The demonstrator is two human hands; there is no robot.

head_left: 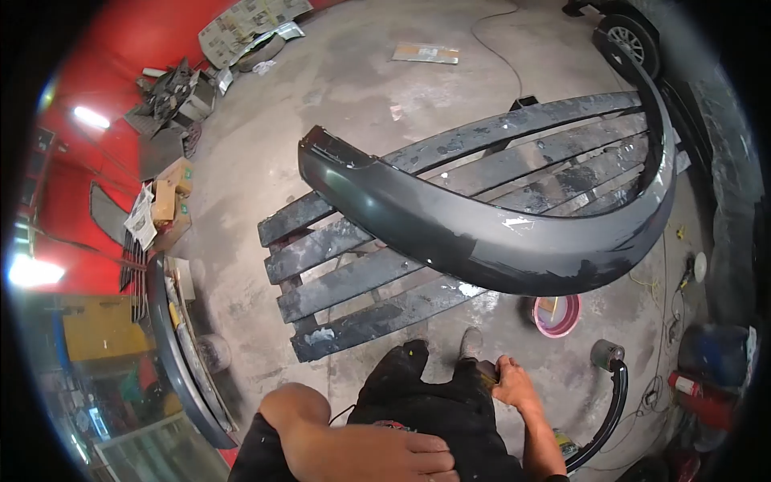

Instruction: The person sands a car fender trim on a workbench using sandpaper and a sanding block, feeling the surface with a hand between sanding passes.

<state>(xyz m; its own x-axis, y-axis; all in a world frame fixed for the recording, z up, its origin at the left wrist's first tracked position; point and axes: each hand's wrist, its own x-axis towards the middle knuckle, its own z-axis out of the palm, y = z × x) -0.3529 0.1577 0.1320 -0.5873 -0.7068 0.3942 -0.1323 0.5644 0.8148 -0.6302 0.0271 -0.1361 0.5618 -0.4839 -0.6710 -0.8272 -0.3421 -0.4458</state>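
Across the lower middle, my left hand (pixel 401 456) lies flat near the dark clothing at my waist, its fingers stretched out and holding nothing visible. My right hand (pixel 514 387) is beside my right knee, fingers curled round a small dark brownish thing that I cannot make out. Ahead of both hands, a long curved dark grey bumper (pixel 385 201) rests on a slatted wooden pallet (pixel 345 283) with worn dark paint. Its surface has glossy and dull patches and pale scrapes. Neither hand touches the bumper.
A pink basin (pixel 572 316) stands on the floor below the bumper. Right of my right hand are a metal canister (pixel 606 353) and a curved black tube (pixel 617 410). Another curved panel (pixel 173 353) leans at the left. Cardboard boxes (pixel 165 201) and a wheel (pixel 625 46) are farther off.
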